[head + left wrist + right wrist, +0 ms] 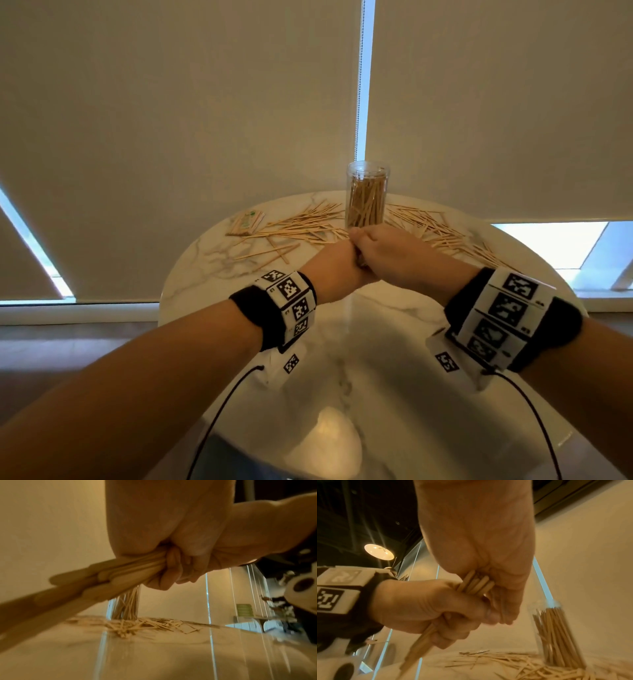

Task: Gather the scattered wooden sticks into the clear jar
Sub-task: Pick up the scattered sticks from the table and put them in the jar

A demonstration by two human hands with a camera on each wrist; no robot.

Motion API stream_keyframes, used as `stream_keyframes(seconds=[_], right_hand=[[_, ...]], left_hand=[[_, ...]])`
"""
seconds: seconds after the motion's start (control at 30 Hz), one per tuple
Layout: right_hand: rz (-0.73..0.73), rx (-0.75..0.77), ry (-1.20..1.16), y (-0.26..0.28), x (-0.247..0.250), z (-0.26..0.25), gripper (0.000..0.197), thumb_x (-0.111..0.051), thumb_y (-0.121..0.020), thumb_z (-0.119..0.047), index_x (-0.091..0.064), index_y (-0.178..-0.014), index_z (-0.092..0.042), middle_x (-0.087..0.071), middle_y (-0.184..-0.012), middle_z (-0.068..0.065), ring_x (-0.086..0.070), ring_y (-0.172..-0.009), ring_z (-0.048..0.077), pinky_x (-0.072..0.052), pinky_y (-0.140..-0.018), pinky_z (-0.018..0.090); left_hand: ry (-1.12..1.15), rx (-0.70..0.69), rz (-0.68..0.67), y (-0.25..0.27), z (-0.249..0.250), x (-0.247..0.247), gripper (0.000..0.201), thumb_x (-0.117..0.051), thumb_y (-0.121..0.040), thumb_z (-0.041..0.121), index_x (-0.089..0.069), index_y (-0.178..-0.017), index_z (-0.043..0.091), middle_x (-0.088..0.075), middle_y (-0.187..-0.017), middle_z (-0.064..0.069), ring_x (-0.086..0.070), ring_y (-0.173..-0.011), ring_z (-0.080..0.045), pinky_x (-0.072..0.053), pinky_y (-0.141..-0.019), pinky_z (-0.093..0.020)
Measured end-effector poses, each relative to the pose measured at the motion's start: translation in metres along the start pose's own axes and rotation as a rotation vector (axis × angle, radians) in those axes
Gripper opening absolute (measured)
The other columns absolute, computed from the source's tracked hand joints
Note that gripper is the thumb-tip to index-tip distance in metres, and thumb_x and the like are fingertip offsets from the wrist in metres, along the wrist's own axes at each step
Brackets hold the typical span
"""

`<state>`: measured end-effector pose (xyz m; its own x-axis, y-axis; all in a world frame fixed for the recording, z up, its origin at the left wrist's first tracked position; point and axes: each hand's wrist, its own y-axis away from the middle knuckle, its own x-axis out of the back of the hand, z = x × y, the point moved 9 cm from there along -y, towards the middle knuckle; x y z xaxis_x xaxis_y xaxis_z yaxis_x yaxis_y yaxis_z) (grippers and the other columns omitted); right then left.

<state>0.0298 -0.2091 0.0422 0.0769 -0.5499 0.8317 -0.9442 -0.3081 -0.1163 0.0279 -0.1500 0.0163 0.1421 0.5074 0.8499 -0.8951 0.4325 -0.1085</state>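
This looks like a café or a similar public seating room rather than a workshop. A round, glossy, white marble-patterned worktop [394, 342] fills the lower middle of the head view, and behind it wide beige roller blinds [171, 120] with a beaded pull chain [358, 85] cover tall windows above a dark wooden floor [68, 342] at the left edge. In the right wrist view's upper left, a round glowing ceiling lamp [378, 552] hangs under a black exposed ceiling [359, 513], with glass partition panels [412, 561] below it.
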Motion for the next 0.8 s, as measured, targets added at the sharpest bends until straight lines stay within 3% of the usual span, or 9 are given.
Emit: stream_keyframes(seconds=[0.07,0.2,0.27,0.33,0.4,0.53,0.6,0.67,0.8], right_hand=[[0.118,0.031,0.188,-0.001,0.012,0.002,0.035,-0.033,-0.107,-0.032,-0.059,-0.092,-0.014,-0.06,-0.091,0.004,-0.053,-0.082,0.019,-0.034,-0.065,0.029],[0.1,0.122,0.437,-0.001,0.006,0.0,0.034,-0.034,-0.105,-0.025,-0.061,-0.091,-0.009,-0.064,-0.086,0.01,-0.06,-0.08,0.028,-0.046,-0.07,0.036],[0.078,0.118,0.441,-0.002,0.008,0.001,0.035,-0.037,-0.103,-0.026,-0.064,-0.089,-0.009,-0.066,-0.084,0.011,-0.061,-0.076,0.028,-0.052,-0.071,0.039],[0.071,0.128,0.402,-0.006,0.012,0.001,0.037,-0.038,-0.103,-0.028,-0.062,-0.078,-0.015,-0.064,-0.073,0.005,-0.059,-0.067,0.02,-0.049,-0.062,0.033],[0.081,0.154,0.398,-0.006,0.013,-0.002,0.037,-0.04,-0.103,-0.029,-0.058,-0.073,-0.019,-0.054,-0.062,-0.003,-0.052,-0.058,0.012,-0.037,-0.052,0.023],[0.079,0.174,0.319,-0.007,0.014,0.011,0.035,-0.043,-0.103,-0.028,-0.066,-0.08,-0.013,-0.061,-0.066,0.002,-0.056,-0.06,0.015,-0.042,-0.054,0.027],[0.12,0.136,0.258,-0.009,0.026,0.023,0.04,-0.046,-0.102,-0.028,-0.069,-0.073,-0.014,-0.063,-0.066,0.005,-0.057,-0.058,0.018,-0.043,-0.054,0.03],[0.197,0.079,0.249,-0.007,0.043,0.034,0.042,-0.047,-0.101,-0.028,-0.064,-0.065,-0.016,-0.058,-0.06,0.003,-0.052,-0.056,0.021,-0.037,-0.049,0.029],[0.328,-0.063,0.087,-0.005,0.068,0.058,0.045,-0.047,-0.097,-0.027,-0.055,-0.056,-0.009,-0.044,-0.049,0.001,-0.039,-0.048,0.018,-0.03,-0.046,0.028]], left_hand=[[0.061,0.041,0.009,-0.001,-0.009,0.001,0.028,-0.073,-0.088,0.03,-0.058,-0.111,0.024,-0.064,-0.092,0.003,-0.062,-0.087,-0.019,-0.048,-0.069,-0.026],[0.162,0.054,-0.038,-0.007,-0.013,-0.004,0.108,-0.084,-0.078,0.031,-0.011,-0.157,0.018,-0.059,-0.134,-0.001,-0.063,-0.113,-0.024,-0.051,-0.091,-0.028],[0.241,0.085,-0.062,-0.007,-0.014,-0.005,0.12,-0.085,-0.078,0.029,0.003,-0.159,0.023,-0.061,-0.131,-0.002,-0.069,-0.094,-0.019,-0.049,-0.073,-0.024],[0.395,0.087,-0.08,-0.007,-0.013,-0.006,0.111,-0.085,-0.078,0.021,-0.008,-0.158,0.027,-0.066,-0.105,-0.002,-0.06,-0.058,-0.004,-0.046,-0.053,-0.025],[0.506,0.06,-0.11,-0.006,-0.01,-0.007,0.091,-0.083,-0.078,0.009,-0.029,-0.149,0.023,-0.064,-0.091,-0.018,-0.053,-0.051,-0.005,-0.048,-0.05,-0.026],[0.578,0.023,-0.22,-0.005,-0.002,-0.002,0.07,-0.081,-0.082,0.011,-0.043,-0.137,0.029,-0.071,-0.092,-0.009,-0.067,-0.07,-0.02,-0.06,-0.076,-0.039],[0.552,0.074,-0.202,-0.008,-0.015,0.007,0.073,-0.077,-0.084,0.041,-0.039,-0.145,0.029,-0.073,-0.106,-0.004,-0.072,-0.092,-0.023,-0.056,-0.095,-0.048],[0.51,0.178,-0.073,-0.014,-0.041,0.02,0.075,-0.059,-0.082,0.073,-0.046,-0.143,0.029,-0.075,-0.107,0.0,-0.07,-0.102,-0.02,-0.048,-0.103,-0.051],[0.877,0.483,0.187,-0.009,-0.089,0.026,0.065,-0.035,-0.095,0.071,-0.06,-0.126,0.02,-0.076,-0.096,-0.001,-0.066,-0.105,-0.022,-0.046,-0.101,-0.048]])
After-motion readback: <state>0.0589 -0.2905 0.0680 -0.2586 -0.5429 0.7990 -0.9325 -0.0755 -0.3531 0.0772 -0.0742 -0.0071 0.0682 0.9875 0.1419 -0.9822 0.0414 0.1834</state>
